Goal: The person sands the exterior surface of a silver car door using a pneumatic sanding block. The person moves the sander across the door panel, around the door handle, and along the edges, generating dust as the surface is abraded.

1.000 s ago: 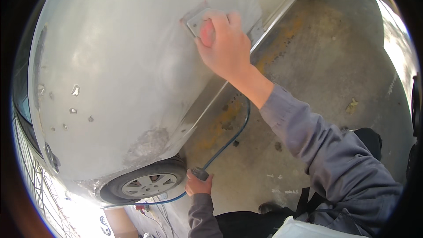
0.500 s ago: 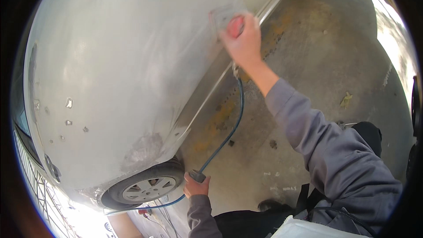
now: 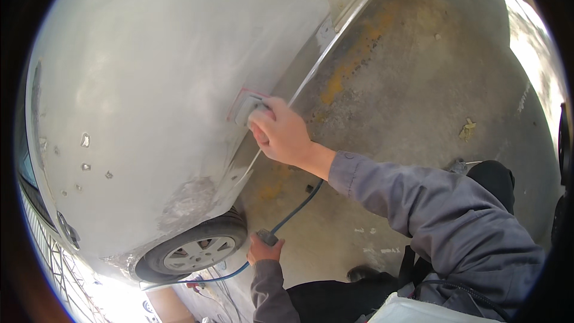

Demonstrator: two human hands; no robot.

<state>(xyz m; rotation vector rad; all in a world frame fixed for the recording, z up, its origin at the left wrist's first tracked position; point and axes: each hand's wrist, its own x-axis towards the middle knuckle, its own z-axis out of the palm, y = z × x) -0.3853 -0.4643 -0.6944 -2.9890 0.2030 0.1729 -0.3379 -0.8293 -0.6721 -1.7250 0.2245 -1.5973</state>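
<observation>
My right hand [image 3: 285, 134] is closed around the reddish grip of a pneumatic sander [image 3: 246, 105]. Its flat rectangular pad lies against the pale, dull side panel [image 3: 161, 54] of a car, near the panel's lower edge. Slight blur shows on hand and tool. A blue air hose [image 3: 297, 210] emerges from beneath my right forearm and runs down to my left hand [image 3: 263, 252]. That hand is closed around the hose at a dark grey piece [image 3: 266, 237], whose kind I cannot make out. Part of the sander is hidden behind my fingers.
Below the left part of the panel is a car wheel [image 3: 200, 254]. A rough grey patch [image 3: 188, 204] lies above it, with several small bare spots farther left. The stained concrete floor [image 3: 412, 101] spreads to the right, with a crumpled yellowish scrap [image 3: 467, 130] on it.
My right hand has brought the sander down and left along the panel, from near its far lower corner toward the wheel. My left hand has stayed at the hose.
</observation>
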